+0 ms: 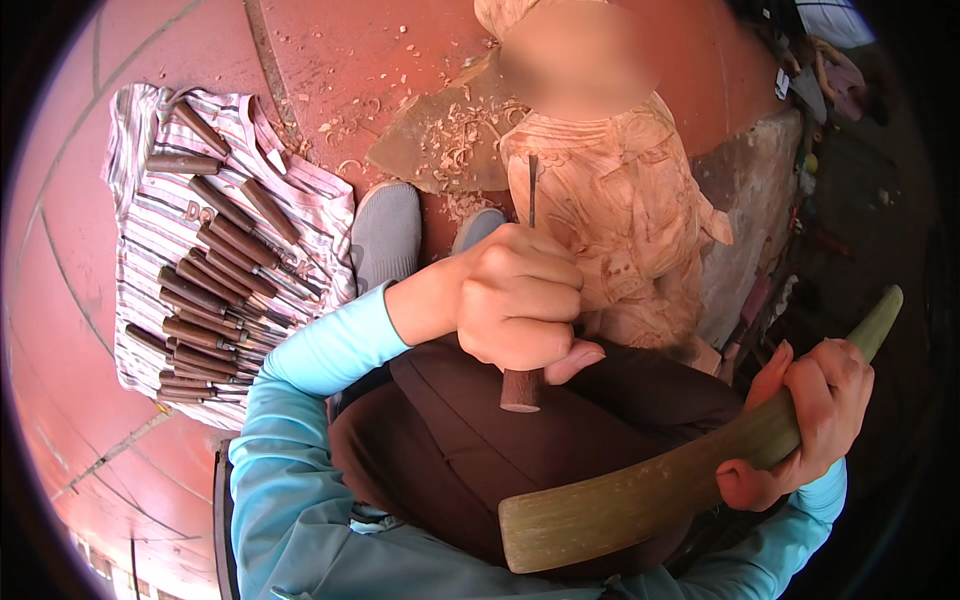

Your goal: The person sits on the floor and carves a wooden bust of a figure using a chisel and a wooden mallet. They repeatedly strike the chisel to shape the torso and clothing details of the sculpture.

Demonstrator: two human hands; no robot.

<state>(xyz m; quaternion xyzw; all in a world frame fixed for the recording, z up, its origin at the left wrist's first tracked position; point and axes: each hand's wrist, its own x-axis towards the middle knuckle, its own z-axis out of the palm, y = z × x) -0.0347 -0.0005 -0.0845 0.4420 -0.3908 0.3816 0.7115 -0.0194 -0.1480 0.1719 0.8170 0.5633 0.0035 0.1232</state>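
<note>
Red floor tiles lie under us. Our left hand [515, 300] has its fingers [540, 345] wrapped tight around a chisel [523, 385], handle end below the fist, blade on the wooden carving [620, 215]. Our right hand [805, 415] clasps a curved mallet [640, 500]. More chisels [210, 290] rest on a striped cloth [150, 230], well apart.

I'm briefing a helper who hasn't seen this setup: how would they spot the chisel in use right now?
Start at the pale carved wooden figure on the red floor. Against it, the left hand grips one chisel upright. Unlike the many brown-handled chisels lying on the striped cloth, it is held.
</note>
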